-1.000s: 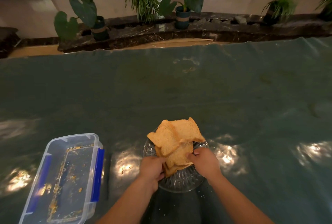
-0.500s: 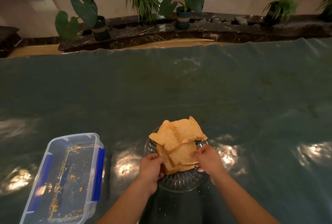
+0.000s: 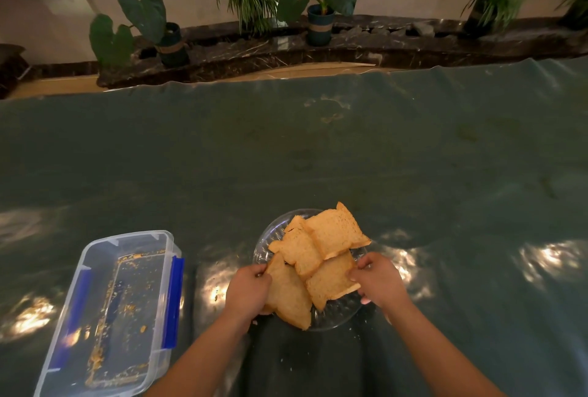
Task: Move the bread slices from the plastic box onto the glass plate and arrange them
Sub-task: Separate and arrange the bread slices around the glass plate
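Several golden bread slices point(image 3: 321, 253) lie overlapping on a round glass plate point(image 3: 337, 317) near the table's front edge. My left hand point(image 3: 249, 291) grips the near-left slice point(image 3: 289, 298) at its left edge. My right hand point(image 3: 378, 282) pinches the right edge of the near-right slice point(image 3: 331, 282). The clear plastic box point(image 3: 111, 314) with blue side clips stands to the left of the plate and holds only crumbs.
A dark green cloth point(image 3: 318, 158) covers the whole table, with bright light patches near the front. Beyond the far edge runs a dark marble ledge point(image 3: 286, 50) with several potted plants. A few crumbs lie on the cloth in front of the plate.
The two near slices have been spread apart: my left hand drew one toward the left and down, my right hand shifted the other to the right. The stack now lies more fanned out.
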`<state>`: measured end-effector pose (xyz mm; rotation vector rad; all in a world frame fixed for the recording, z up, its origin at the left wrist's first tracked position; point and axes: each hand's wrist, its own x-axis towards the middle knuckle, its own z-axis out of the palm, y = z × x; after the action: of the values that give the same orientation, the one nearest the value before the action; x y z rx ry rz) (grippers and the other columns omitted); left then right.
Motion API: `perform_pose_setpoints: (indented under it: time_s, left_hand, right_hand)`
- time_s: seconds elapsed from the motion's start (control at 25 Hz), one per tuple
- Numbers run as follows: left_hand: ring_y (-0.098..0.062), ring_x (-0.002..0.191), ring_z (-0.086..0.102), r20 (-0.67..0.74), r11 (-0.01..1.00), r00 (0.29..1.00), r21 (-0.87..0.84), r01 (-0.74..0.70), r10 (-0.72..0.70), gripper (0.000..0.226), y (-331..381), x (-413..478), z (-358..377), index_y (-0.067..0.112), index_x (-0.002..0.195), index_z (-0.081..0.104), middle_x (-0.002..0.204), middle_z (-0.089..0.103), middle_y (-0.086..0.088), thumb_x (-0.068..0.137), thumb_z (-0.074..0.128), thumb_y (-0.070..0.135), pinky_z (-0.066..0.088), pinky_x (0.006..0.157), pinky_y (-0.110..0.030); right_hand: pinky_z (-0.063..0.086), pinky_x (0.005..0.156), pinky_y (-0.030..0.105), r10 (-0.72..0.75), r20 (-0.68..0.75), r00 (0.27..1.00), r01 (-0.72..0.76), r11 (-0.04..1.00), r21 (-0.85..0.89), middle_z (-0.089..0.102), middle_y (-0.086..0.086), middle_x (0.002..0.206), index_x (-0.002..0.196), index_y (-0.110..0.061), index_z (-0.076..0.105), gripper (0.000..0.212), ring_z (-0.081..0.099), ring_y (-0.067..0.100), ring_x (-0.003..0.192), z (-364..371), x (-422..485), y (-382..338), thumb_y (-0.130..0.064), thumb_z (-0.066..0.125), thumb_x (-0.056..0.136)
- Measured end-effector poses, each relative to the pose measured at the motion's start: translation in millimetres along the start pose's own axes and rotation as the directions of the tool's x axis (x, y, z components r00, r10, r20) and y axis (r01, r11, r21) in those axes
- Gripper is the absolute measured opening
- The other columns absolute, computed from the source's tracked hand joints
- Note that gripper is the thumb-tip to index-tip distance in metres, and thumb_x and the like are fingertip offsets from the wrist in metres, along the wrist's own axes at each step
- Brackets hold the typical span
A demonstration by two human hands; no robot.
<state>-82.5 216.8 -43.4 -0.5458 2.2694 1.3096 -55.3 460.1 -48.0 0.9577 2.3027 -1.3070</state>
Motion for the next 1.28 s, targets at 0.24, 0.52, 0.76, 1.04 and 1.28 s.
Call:
perform_pose_setpoints:
  time_s: [0.24, 0.52, 0.76, 1.04, 1.28]
  left_hand:
    - [-0.021, 0.072, 0.066, 0.023, 0.997, 0.999, -0.069, 0.039, -0.038, 0.028, -0.4, 6.7, -4.9, 0.026, 0.083, 0.067, 0.091, 0.066, -0.004, 0.088, 0.05, 0.005, 0.06, 0.048, -0.036]
    - [-0.024, 0.083, 0.068, 0.037, 0.998, 0.999, 0.06, -0.003, 0.001, 0.027, 1.1, 12.3, 1.1, 0.019, 0.116, 0.061, 0.11, 0.062, -0.005, 0.092, 0.051, 0.011, 0.063, 0.057, -0.041]
    - [-0.022, 0.087, 0.065, 0.077, 0.996, 0.997, 0.092, -0.003, -0.004, 0.027, 3.3, 15.4, 3.9, 0.019, 0.113, 0.063, 0.103, 0.058, 0.001, 0.091, 0.054, 0.007, 0.063, 0.065, -0.044]
    - [-0.021, 0.092, 0.068, 0.176, 0.91, 0.977, 0.375, -0.177, 0.117, 0.032, 14.3, 29.8, 1.0, 0.023, 0.103, 0.074, 0.095, 0.07, 0.004, 0.087, 0.052, 0.007, 0.06, 0.078, -0.04]
    - [-0.019, 0.102, 0.063, 0.149, 0.719, 0.936, 0.606, -0.341, 0.319, 0.043, 8.7, 28.6, 4.4, 0.031, 0.124, 0.062, 0.117, 0.066, 0.001, 0.084, 0.052, 0.02, 0.053, 0.081, -0.031]
  right_hand:
    - [0.056, 0.045, 0.031, 0.03, 0.229, 0.973, -0.028, 1.0, -0.015, 0.059, 0.013, 0.068, 0.08, -0.007, 0.054, 0.018, 0.061, 0.02, 0.049, -11.4, -0.4, -1.2, -0.007, 0.071, 0.077]
    - [0.061, 0.064, 0.045, -0.179, 0.095, 0.979, 0.203, 0.899, -0.388, 0.066, 0.007, 0.078, 0.085, -0.014, 0.054, 0.014, 0.069, 0.027, 0.065, -4.5, -3.7, 8.5, -0.021, 0.064, 0.078]
    - [0.057, 0.045, 0.034, 0.005, 0.177, 0.984, -0.008, 1.0, 0.014, 0.061, 0.013, 0.071, 0.092, -0.006, 0.06, 0.018, 0.062, 0.018, 0.048, -23.4, -1.1, 11.4, -0.01, 0.071, 0.078]
    - [0.061, 0.062, 0.044, -0.116, 0.191, 0.975, 0.176, 0.925, -0.336, 0.067, 0.007, 0.078, 0.091, -0.016, 0.06, 0.009, 0.072, 0.026, 0.061, -23.1, 6.1, 13.9, -0.019, 0.064, 0.083]
    - [0.047, 0.071, 0.03, -0.392, 0.062, 0.918, 0.325, 0.652, -0.685, 0.063, 0.001, 0.104, 0.109, -0.02, 0.062, 0.03, 0.058, 0.022, 0.101, -18.6, -0.2, 12.4, -0.035, 0.061, 0.083]
